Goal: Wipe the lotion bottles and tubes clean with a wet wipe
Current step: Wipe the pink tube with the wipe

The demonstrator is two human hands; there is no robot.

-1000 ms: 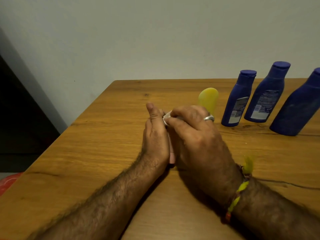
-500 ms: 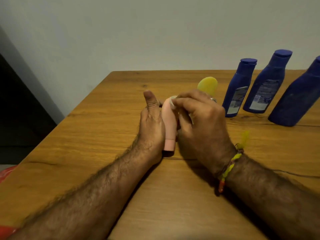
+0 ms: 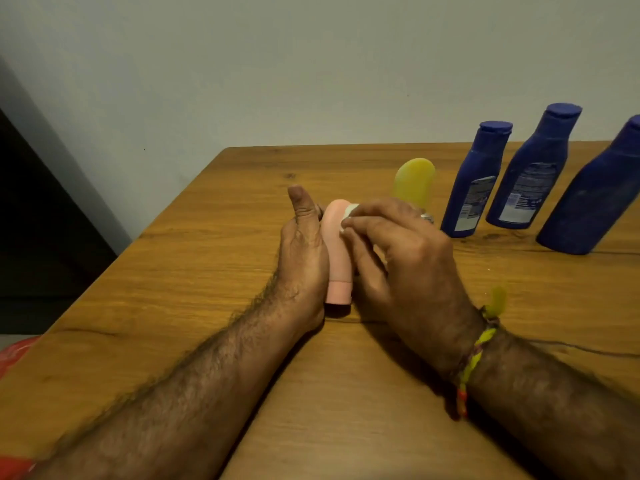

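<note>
A pink tube (image 3: 337, 252) stands cap down on the wooden table (image 3: 194, 265). My left hand (image 3: 304, 258) grips it from the left, thumb raised. My right hand (image 3: 398, 258) presses a small white wet wipe (image 3: 349, 213) against the tube's upper right side. Behind my right hand stands a yellow tube (image 3: 414, 181), partly hidden. Three dark blue lotion bottles stand at the right: one (image 3: 476, 180) nearest the yellow tube, a second (image 3: 535, 168) beside it, a third (image 3: 595, 192) cut by the frame's edge.
The table's left edge runs diagonally from the back corner toward me. A pale wall rises behind the table. Something red (image 3: 17, 351) lies low beyond the left edge. A yellow thread band circles my right wrist (image 3: 476, 355).
My right hand has drawn back off the tube's front, so the pink tube shows between my hands. The wipe stays at the tube's top. My left hand keeps its hold.
</note>
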